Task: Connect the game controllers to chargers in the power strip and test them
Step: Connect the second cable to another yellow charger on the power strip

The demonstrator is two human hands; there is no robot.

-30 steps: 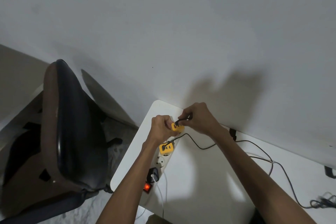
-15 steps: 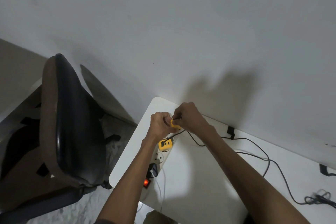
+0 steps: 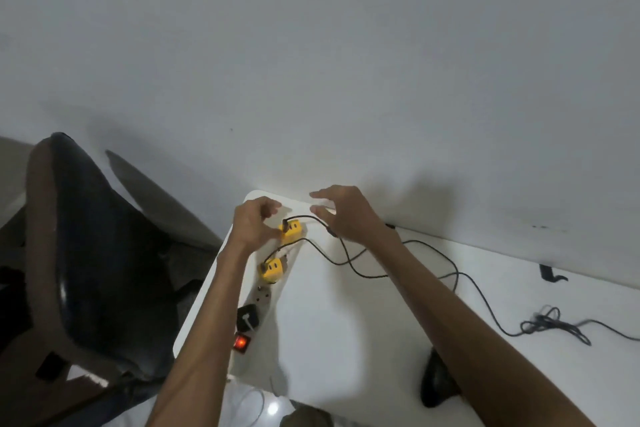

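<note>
A white power strip [image 3: 264,298] lies along the left edge of the white table [image 3: 346,340], its red switch [image 3: 240,342] lit. Two yellow chargers sit in its far sockets, the far charger [image 3: 293,229] and the near charger [image 3: 273,268]. A black cable [image 3: 349,262] runs from each toward the right. My left hand [image 3: 254,224] is loosely curled beside the far charger, thumb against its side. My right hand [image 3: 343,211] hovers just right of it with fingers spread, holding nothing. A dark rounded object [image 3: 437,383], maybe a controller, lies partly under my right forearm.
A black adapter [image 3: 247,317] with a white cable is plugged in near the switch. A tangle of black cable [image 3: 550,322] lies at the right. A black clip [image 3: 550,274] sits by the wall. A dark office chair [image 3: 86,253] stands left of the table.
The far yellow charger, held between both hands with the cable plug, now sits in the strip with the cable in it. My right hand has let go and opened; my left has loosened.
</note>
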